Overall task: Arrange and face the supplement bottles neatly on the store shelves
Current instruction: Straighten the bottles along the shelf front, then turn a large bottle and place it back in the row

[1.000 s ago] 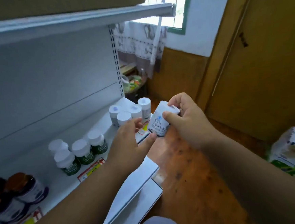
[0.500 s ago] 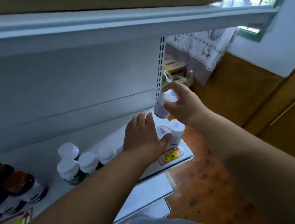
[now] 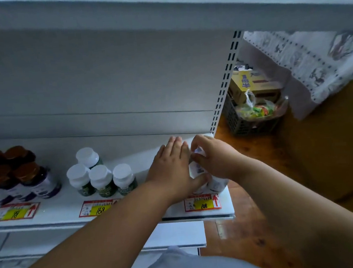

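— Starting at the right end of the shelf (image 3: 228,211): what is held there?

— A small white bottle (image 3: 197,168) with a rounded cap is pinched near its top by the curled fingers of the right hand (image 3: 214,159). It is set among a tight cluster of like white bottles at the shelf's right front corner; their number cannot be told, since most are covered by the hands.

— And the left hand (image 3: 172,170)?

— It is laid flat, fingers straight and together, against the left side of that cluster, with the thumb pressed along its front.

— What else is carried by the shelf?

— Four green-labelled bottles (image 3: 102,180) with smooth white caps are grouped near the middle. Four dark bottles (image 3: 20,175) with glossy brown caps are seen at the left edge. Three red-and-yellow price tags (image 3: 203,203) are fixed along the front edge, one before each group.

— Beyond the right end?

— A dark plastic crate (image 3: 244,122) with a latticed wall is seen on the wooden floor.
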`<state>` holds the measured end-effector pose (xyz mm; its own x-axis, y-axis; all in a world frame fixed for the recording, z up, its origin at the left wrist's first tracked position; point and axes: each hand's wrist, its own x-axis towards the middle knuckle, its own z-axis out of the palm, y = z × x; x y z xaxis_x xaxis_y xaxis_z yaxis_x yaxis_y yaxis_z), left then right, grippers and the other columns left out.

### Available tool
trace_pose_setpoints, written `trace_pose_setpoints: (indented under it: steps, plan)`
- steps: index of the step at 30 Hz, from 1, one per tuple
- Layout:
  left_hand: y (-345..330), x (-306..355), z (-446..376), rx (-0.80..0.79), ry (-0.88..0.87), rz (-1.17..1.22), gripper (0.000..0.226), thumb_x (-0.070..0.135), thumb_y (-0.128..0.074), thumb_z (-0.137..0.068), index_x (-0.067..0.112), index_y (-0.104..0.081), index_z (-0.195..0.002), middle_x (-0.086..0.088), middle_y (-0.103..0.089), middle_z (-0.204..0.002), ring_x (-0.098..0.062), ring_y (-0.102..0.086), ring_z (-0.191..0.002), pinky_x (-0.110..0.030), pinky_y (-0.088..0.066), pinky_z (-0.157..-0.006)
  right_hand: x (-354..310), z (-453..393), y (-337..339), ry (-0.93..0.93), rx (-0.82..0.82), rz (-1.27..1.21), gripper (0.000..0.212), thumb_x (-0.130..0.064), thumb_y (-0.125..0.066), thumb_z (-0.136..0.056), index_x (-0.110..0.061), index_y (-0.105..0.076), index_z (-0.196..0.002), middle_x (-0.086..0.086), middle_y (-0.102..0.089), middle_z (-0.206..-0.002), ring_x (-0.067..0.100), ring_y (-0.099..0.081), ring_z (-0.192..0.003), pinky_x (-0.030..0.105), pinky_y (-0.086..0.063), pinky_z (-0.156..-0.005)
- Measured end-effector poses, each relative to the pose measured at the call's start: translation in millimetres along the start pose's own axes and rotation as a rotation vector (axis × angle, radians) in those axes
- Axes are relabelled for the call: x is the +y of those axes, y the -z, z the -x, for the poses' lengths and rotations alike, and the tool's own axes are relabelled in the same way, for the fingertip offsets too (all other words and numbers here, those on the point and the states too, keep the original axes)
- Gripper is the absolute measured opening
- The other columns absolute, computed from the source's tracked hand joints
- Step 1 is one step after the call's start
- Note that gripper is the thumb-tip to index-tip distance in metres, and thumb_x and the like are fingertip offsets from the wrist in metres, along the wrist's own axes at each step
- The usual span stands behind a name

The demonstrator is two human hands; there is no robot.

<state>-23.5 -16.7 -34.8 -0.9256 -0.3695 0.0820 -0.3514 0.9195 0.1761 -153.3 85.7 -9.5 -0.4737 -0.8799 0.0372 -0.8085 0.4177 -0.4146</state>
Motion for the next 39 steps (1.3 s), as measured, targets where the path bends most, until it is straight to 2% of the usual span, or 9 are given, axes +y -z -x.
trace_pose_setpoints:
  steps: [4, 8, 11, 14, 20, 24, 29, 35, 39]
  plan:
    - [0, 0, 2, 0.018, 0.01, -0.003, 0.106, 0.087, -0.01, -0.072, 0.019, -0.007, -0.153, -0.003, -0.006, -0.162, -0.02, 0.002, -0.149, -0.038, -0.003, -0.119, -5, 2, -1, -0.003, 0.039, -0.002, 0.011, -0.032, -0.046, -0.096, -0.023, -0.049, -0.102, -0.003, -0.056, -0.095, 0.016, -0.057, -0.078, 0.029, -0.048, -0.062]
    - [3, 1, 4, 0.018, 0.014, -0.024, 0.104, 0.087, -0.008, -0.073, 0.02, -0.007, -0.153, -0.001, -0.005, -0.163, -0.018, 0.002, -0.149, -0.034, 0.001, -0.114, -7, 2, 0, 0.0, 0.076, -0.017, 0.013, -0.028, -0.04, -0.099, -0.022, -0.049, -0.107, -0.002, -0.057, -0.09, 0.008, -0.052, -0.068, 0.02, -0.036, -0.053]
    - [6, 3, 7, -0.012, 0.023, -0.016, 0.102, 0.086, -0.011, -0.074, 0.022, -0.004, -0.154, 0.001, -0.001, -0.163, -0.017, 0.005, -0.149, -0.034, 0.001, -0.114, -6, 5, 3, -0.022, 0.116, -0.057, 0.016, -0.026, -0.04, -0.099, -0.023, -0.049, -0.112, -0.003, -0.058, -0.094, 0.006, -0.053, -0.072, 0.017, -0.039, -0.056]
    - [15, 5, 12, 0.016, 0.024, 0.018, 0.095, 0.083, -0.019, -0.079, 0.024, -0.006, -0.153, 0.002, -0.003, -0.163, -0.017, 0.002, -0.149, -0.035, -0.003, -0.116, -9, 11, 10, 0.021, 0.172, -0.037, 0.017, -0.025, -0.044, -0.098, -0.025, -0.051, -0.114, -0.005, -0.056, -0.106, 0.006, -0.05, -0.076, 0.01, -0.032, -0.06]
    - [47, -10, 58, 0.172, 0.015, 0.049, 0.081, 0.071, -0.03, -0.088, 0.019, -0.021, -0.15, -0.003, -0.025, -0.158, -0.02, -0.02, -0.144, -0.034, -0.016, -0.116, -56, 20, 20, 0.124, 0.285, -0.023, 0.018, -0.02, -0.044, -0.097, -0.023, -0.054, -0.112, -0.002, -0.055, -0.116, 0.012, -0.049, -0.094, 0.024, -0.039, -0.075]
    - [81, -56, 107, 0.263, 0.065, 0.053, 0.076, 0.065, -0.044, -0.088, 0.013, -0.039, -0.144, -0.006, -0.045, -0.146, -0.024, -0.04, -0.133, -0.036, -0.031, -0.109, -132, 15, 10, 0.231, 0.318, -0.125, 0.017, -0.021, -0.048, -0.093, -0.022, -0.055, -0.108, -0.004, -0.055, -0.111, 0.013, -0.051, -0.099, 0.025, -0.038, -0.077]
    - [117, -157, 208, 0.314, 0.256, 0.017, 0.069, 0.056, -0.056, -0.086, 0.013, -0.045, -0.139, -0.006, -0.051, -0.137, -0.025, -0.047, -0.124, -0.037, -0.037, -0.104, -260, -2, -37, 0.326, 0.303, -0.215, 0.016, -0.028, -0.051, -0.091, -0.025, -0.054, -0.106, -0.01, -0.051, -0.105, 0.01, -0.051, -0.093, 0.025, -0.037, -0.075]
    - [152, -266, 339, 0.346, 0.513, -0.008, 0.067, 0.055, -0.054, -0.089, 0.018, -0.04, -0.143, -0.001, -0.047, -0.14, -0.021, -0.041, -0.127, -0.03, -0.03, -0.105, -425, -25, -103, 0.533, 0.197, -0.398, 0.01, -0.03, -0.056, -0.088, -0.027, -0.053, -0.097, -0.008, -0.054, -0.092, 0.01, -0.053, -0.085, 0.027, -0.041, -0.073]
    - [165, -323, 392, 0.38, 0.655, 0.007, 0.068, 0.058, -0.051, -0.089, 0.024, -0.033, -0.146, 0.004, -0.044, -0.142, -0.017, -0.039, -0.129, -0.033, -0.033, -0.106, -512, -42, -136, 0.657, 0.11, -0.436, 0.009, -0.035, -0.053, -0.085, -0.031, -0.051, -0.093, -0.013, -0.053, -0.092, -0.001, -0.049, -0.084, 0.007, -0.035, -0.072]
